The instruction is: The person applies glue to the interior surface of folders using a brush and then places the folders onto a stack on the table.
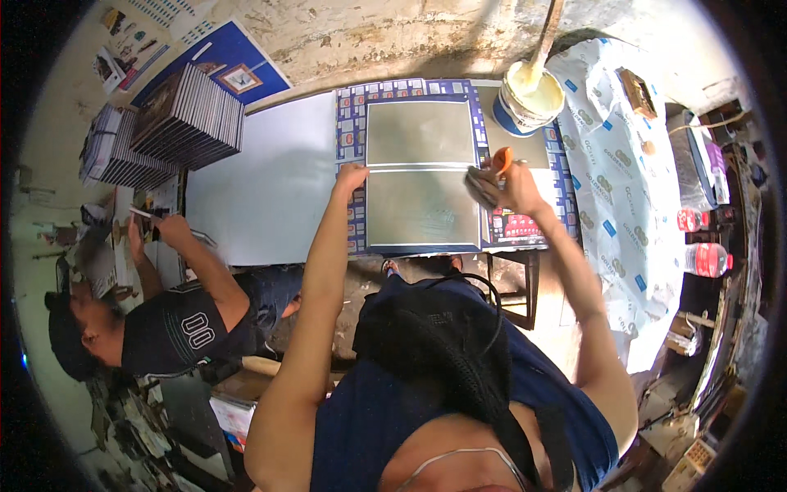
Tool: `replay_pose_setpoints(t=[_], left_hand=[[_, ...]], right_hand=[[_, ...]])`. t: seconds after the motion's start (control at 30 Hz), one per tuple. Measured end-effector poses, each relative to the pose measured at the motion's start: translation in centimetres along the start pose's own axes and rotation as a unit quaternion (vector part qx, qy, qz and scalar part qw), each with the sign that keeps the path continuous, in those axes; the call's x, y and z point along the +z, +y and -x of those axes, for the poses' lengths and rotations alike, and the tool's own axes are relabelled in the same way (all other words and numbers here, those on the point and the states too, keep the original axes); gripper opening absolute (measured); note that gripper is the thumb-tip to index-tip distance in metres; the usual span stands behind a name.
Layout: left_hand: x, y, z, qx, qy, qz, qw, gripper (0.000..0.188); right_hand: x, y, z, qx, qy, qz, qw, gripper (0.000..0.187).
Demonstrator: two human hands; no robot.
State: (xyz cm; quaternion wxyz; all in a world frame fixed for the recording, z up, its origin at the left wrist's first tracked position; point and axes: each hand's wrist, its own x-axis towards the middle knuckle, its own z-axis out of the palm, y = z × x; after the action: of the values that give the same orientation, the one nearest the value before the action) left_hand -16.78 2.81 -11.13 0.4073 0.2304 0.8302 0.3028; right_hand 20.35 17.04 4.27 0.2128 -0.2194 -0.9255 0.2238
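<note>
Two greyish boards, a far one (pixel 420 133) and a near one (pixel 422 208), lie one behind the other with a narrow white-edged gap between them. Dark blue margins show around them. My left hand (pixel 353 175) is at the left end of this gap, its fingers drawn together at the boards' edge; what they pinch, if anything, is hidden. At the right edge, my right hand (pixel 518 190) grips an orange-handled tool (pixel 502 159). A dark, blurred part (pixel 482 188) shows by its fingers, over the boards' edge; its exact kind is unclear.
A bucket (pixel 527 102) of cream paste with a stick in it stands at the back right. Stacked dark books (pixel 184 115) are at the far left, beside a pale sheet (pixel 262 176). Printed wrapping paper (pixel 615 180) covers the right side. A co-worker (pixel 176 324) works at left.
</note>
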Motion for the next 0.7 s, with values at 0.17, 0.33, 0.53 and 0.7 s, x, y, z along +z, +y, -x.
replay_pose_setpoints(t=[0.17,0.33,0.53,0.7], left_hand=[[0.0,-2.3,-0.9,0.028,-0.012,0.036,0.999,0.017],[-0.4,-6.9,-3.5,0.073,0.006,0.083,0.994,0.013],[-4.0,-9.0,-3.0,0.033,-0.007,0.126,0.991,0.024],[-12.5,-15.3,-3.0,0.017,-0.007,0.160,0.987,0.035]], right_hand=[[10.7,-5.5,2.8,0.264,0.214,-0.111,0.934,0.032],[11.6,-5.9,12.5,0.402,0.267,-0.081,0.872,0.052],[6.7,-6.3,25.5,0.491,0.405,-0.044,0.770,0.054],[7.6,-10.0,35.4,0.548,0.556,-0.096,0.617,0.055]])
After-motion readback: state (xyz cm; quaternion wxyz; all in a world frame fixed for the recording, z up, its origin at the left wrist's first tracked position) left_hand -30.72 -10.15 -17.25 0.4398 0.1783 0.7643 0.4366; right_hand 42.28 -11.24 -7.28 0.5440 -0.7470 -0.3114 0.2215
